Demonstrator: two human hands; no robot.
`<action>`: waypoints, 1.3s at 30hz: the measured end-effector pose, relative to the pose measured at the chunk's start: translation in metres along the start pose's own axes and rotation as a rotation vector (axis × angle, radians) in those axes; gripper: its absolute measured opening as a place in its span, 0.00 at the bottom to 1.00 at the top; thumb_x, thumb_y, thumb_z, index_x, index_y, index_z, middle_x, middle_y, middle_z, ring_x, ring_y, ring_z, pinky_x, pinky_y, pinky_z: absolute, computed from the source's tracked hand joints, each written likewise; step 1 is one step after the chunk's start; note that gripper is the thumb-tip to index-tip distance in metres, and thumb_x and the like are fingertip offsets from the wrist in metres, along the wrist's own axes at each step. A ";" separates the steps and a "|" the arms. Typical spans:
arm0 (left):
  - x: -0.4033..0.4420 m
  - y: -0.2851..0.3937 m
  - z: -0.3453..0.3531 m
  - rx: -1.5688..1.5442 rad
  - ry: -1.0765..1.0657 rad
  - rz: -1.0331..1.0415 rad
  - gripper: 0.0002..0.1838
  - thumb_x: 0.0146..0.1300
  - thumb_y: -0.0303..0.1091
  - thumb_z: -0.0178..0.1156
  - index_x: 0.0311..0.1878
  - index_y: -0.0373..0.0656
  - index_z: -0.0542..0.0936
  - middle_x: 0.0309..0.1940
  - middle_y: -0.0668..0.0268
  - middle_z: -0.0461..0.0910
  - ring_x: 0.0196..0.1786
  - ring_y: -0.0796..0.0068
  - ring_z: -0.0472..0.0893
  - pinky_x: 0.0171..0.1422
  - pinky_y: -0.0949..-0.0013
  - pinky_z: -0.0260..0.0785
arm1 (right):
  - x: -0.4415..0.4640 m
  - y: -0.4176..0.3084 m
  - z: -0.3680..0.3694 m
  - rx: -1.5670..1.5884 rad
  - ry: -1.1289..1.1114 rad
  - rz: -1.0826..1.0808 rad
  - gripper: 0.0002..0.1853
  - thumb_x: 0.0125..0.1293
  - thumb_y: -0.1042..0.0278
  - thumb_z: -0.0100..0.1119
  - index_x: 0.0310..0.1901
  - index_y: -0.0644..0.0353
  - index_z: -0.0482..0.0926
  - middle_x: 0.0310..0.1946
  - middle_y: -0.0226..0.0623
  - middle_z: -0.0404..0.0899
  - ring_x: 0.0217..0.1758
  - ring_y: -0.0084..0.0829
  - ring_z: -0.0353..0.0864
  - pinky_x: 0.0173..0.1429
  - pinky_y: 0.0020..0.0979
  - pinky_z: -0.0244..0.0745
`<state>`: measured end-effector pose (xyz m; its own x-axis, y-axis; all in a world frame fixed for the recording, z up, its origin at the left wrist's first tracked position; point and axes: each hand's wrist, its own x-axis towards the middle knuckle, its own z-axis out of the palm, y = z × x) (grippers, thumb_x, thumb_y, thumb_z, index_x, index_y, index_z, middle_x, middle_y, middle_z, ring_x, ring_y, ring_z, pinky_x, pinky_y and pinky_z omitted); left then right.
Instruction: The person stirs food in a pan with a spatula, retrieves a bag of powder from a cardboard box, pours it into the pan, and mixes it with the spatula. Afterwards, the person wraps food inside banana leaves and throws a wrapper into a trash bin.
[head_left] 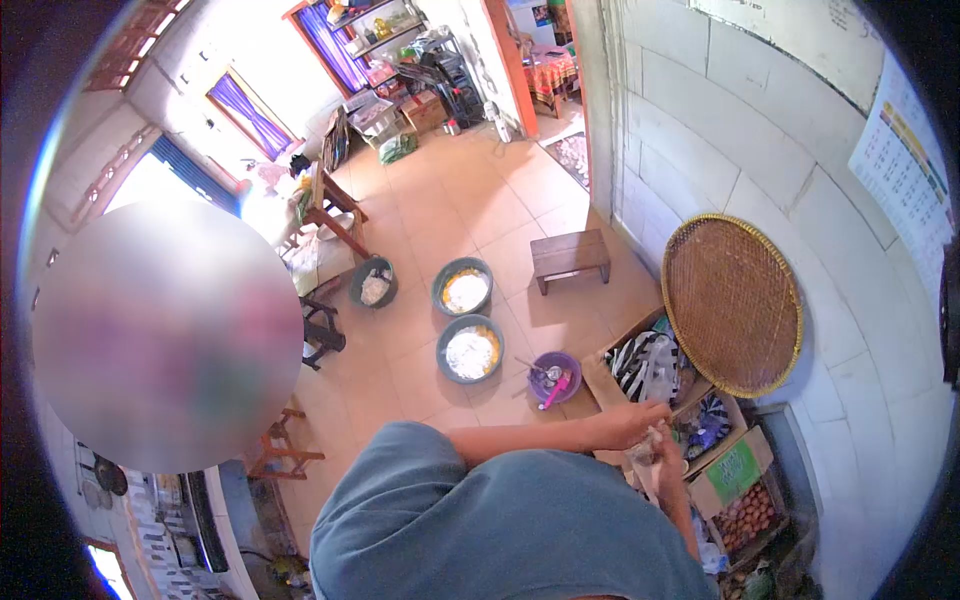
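Bag [642,455] in hands [636,425] [667,470], contents unclear

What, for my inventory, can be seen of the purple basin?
The purple basin is round and looks plastic. It stands upright on the tiled floor, close to a cardboard box; whether they touch is unclear. A pink utensil and metallic-looking items lie inside, the pink one reaching the rim.
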<state>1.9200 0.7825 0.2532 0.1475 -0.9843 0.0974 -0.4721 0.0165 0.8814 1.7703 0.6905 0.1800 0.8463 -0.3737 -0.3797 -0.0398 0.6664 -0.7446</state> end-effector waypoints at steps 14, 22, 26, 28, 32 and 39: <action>-0.013 -0.067 -0.024 0.004 0.215 -0.151 0.08 0.51 0.32 0.61 0.33 0.40 0.77 0.26 0.58 0.77 0.32 0.57 0.78 0.37 0.59 0.70 | 0.008 -0.028 -0.028 -0.935 0.209 -0.290 0.15 0.49 0.77 0.60 0.40 0.62 0.70 0.29 0.31 0.71 0.34 0.22 0.70 0.40 0.27 0.68; -0.188 -0.212 -0.048 0.438 0.224 -0.620 0.15 0.49 0.36 0.60 0.39 0.39 0.77 0.32 0.53 0.80 0.35 0.49 0.80 0.38 0.51 0.71 | 0.116 -0.029 -0.166 -1.389 0.664 -0.470 0.15 0.55 0.69 0.56 0.45 0.64 0.76 0.43 0.46 0.77 0.48 0.42 0.76 0.51 0.38 0.68; -0.360 -0.269 -0.032 -0.065 0.425 -0.973 0.16 0.50 0.39 0.60 0.41 0.41 0.77 0.34 0.52 0.80 0.37 0.51 0.79 0.42 0.53 0.70 | 0.184 0.018 -0.151 -1.604 0.499 -0.354 0.12 0.56 0.72 0.55 0.41 0.66 0.78 0.35 0.44 0.80 0.41 0.41 0.78 0.48 0.37 0.71; -0.486 -0.332 0.020 0.285 0.511 -0.956 0.14 0.49 0.42 0.61 0.34 0.41 0.78 0.32 0.52 0.79 0.35 0.54 0.78 0.42 0.57 0.70 | 0.197 0.058 -0.085 -1.591 0.218 -0.365 0.08 0.57 0.74 0.54 0.37 0.66 0.79 0.32 0.44 0.81 0.34 0.39 0.80 0.42 0.38 0.74; -0.671 -0.284 0.062 0.133 0.854 -1.365 0.13 0.51 0.39 0.62 0.32 0.38 0.80 0.31 0.52 0.80 0.35 0.56 0.79 0.40 0.56 0.71 | 0.212 0.188 0.085 -1.370 0.171 0.116 0.31 0.66 0.44 0.40 0.27 0.65 0.82 0.12 0.39 0.76 0.19 0.36 0.77 0.31 0.37 0.72; -0.872 -0.176 0.031 -0.470 1.071 -1.867 0.12 0.53 0.37 0.63 0.32 0.36 0.80 0.26 0.58 0.80 0.29 0.68 0.80 0.34 0.66 0.72 | 0.219 0.366 0.260 -1.522 -0.311 0.002 0.42 0.55 0.70 0.57 0.68 0.67 0.44 0.67 0.56 0.52 0.70 0.47 0.52 0.71 0.36 0.49</action>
<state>1.8477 1.6327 -0.0012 0.4151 0.5147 -0.7502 0.8972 -0.3685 0.2436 2.0790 1.0200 -0.0328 0.9108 -0.1009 -0.4003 -0.3606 -0.6663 -0.6526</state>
